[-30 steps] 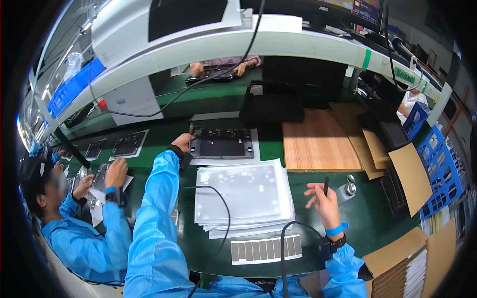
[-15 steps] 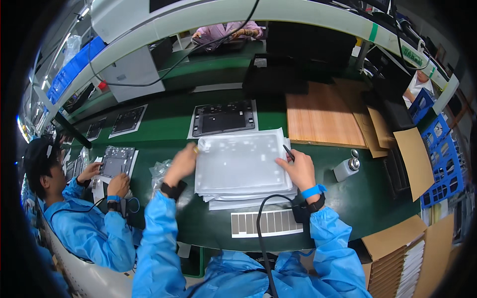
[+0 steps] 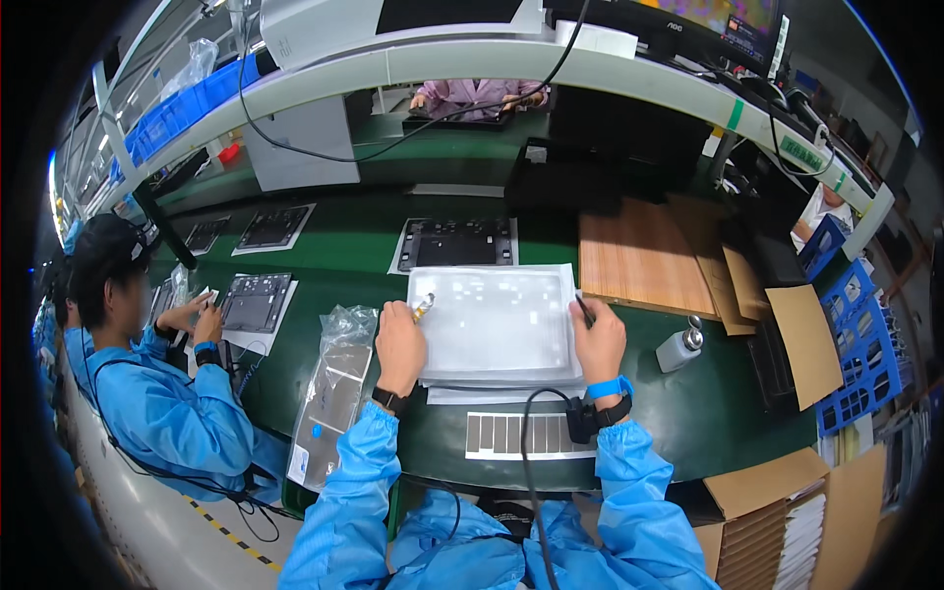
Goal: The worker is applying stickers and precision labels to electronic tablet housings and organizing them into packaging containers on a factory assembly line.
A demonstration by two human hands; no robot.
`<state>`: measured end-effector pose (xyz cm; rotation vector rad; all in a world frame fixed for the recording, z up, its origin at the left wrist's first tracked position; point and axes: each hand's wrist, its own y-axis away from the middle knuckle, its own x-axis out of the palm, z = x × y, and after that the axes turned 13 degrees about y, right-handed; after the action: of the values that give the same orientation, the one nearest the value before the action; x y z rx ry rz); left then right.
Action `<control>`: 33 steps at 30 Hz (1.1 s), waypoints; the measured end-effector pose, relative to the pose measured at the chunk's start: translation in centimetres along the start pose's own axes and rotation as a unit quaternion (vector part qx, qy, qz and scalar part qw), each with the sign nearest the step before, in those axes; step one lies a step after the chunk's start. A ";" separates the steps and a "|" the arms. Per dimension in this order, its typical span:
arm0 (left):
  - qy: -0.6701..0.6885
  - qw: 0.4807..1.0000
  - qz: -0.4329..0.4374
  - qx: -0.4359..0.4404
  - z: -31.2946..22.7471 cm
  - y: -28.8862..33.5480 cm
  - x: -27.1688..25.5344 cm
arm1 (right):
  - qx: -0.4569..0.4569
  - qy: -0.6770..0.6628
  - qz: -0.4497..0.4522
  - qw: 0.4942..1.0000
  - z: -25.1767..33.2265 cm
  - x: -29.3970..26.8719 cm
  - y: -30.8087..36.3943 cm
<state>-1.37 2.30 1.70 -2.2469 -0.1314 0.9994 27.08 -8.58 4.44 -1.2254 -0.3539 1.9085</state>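
Well left of the stack of translucent sheets (image 3: 497, 339), a co-worker in a blue smock (image 3: 157, 403) sat with both hands raised beside a dark electronics panel (image 3: 258, 300) on white paper. Nearer the stack's left side, a clear plastic bag (image 3: 334, 398) of pale strips lay slantwise, with a blue dot and a whitish label near its lower end; any writing there was too small to read.

The left hand (image 3: 400, 344) was at the stack's left edge, its fingers curled; a small yellowish thing (image 3: 425, 307) showed by their tips, though whether they pinched it could not be told. Behind the stack lay another dark electronics panel (image 3: 459, 241). The stack itself rested on the green surface (image 3: 728, 413), its long axis running left to right across the person's front. Before it lay a card of grey rectangles (image 3: 526, 436).

At the stack's right edge, the right hand (image 3: 598, 344) held a black pen-shaped tool (image 3: 585, 310) pinched in its fingers, tilted toward the upper left. Right of the stack stood a white dispenser bottle (image 3: 679, 346); above and beyond it, a monitor (image 3: 678, 29) bore pale lettering, and farther right a green sticker (image 3: 801, 154) carried writing.
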 end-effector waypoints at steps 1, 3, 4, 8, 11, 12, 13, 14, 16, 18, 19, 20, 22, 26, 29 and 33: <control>0.077 0.996 -0.001 -0.048 -0.6 -0.1 -0.7 | 0.001 -0.007 0.012 1.000 -1.2 0.6 0.3; 0.152 0.984 -0.002 -0.096 -1.7 -0.8 -2.2 | -0.022 -0.067 0.015 0.997 -2.0 1.2 0.8; 0.220 0.966 0.007 -0.138 -2.2 -1.2 -3.2 | 0.015 -0.043 0.058 0.997 -1.2 0.3 1.0; 0.285 0.948 -0.031 -0.135 -3.2 -0.6 -3.2 | -0.063 0.051 -0.056 0.995 2.7 -2.9 1.0; 0.287 0.944 -0.041 -0.160 -5.0 -0.5 -4.2 | -0.168 0.109 -0.175 0.964 2.9 -4.5 0.2; 0.293 0.935 -0.042 -0.194 -5.2 -0.4 -5.2 | -0.026 -0.106 -0.056 0.992 3.5 -5.2 0.4; 0.285 0.937 -0.051 -0.194 -3.8 0.0 -5.5 | 0.112 -0.317 0.072 0.939 4.3 -5.4 0.6; 0.321 0.923 -0.072 -0.200 -1.5 0.6 -5.6 | 0.127 -0.433 0.141 0.881 3.6 -5.8 0.6; 0.391 0.883 -0.074 -0.248 0.3 1.9 -7.2 | 0.224 -0.458 0.315 0.801 3.7 -8.4 0.8; 0.367 0.902 -0.026 -0.225 -2.8 2.7 -10.2 | 0.161 -0.363 0.250 0.883 3.3 -8.3 2.7; 0.352 0.921 -0.058 -0.155 -3.0 3.7 -9.8 | 0.120 -0.264 0.280 0.915 2.1 -8.9 2.9; 0.358 0.924 -0.061 -0.119 -4.0 3.7 -9.1 | 0.155 -0.336 0.243 0.897 0.6 -8.8 4.0; 0.392 0.890 0.051 -0.226 -4.8 3.5 -8.5 | 0.226 -0.368 0.161 0.888 -0.4 -9.7 5.0; 0.489 0.833 -0.002 -0.258 -3.9 4.7 -7.8 | 0.189 -0.417 0.301 0.837 -5.2 -8.6 5.5; 0.551 0.792 0.073 -0.253 -2.8 4.8 -9.5 | 0.163 -0.392 0.236 0.874 -3.0 -10.2 6.5; 0.496 0.830 0.047 -0.249 -3.3 4.9 -8.0 | 0.102 -0.230 0.433 0.866 -1.2 -11.8 4.7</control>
<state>-5.49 -5.99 5.33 -2.9791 0.2067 -0.3197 28.04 -20.66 8.30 -0.8130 0.2206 2.9331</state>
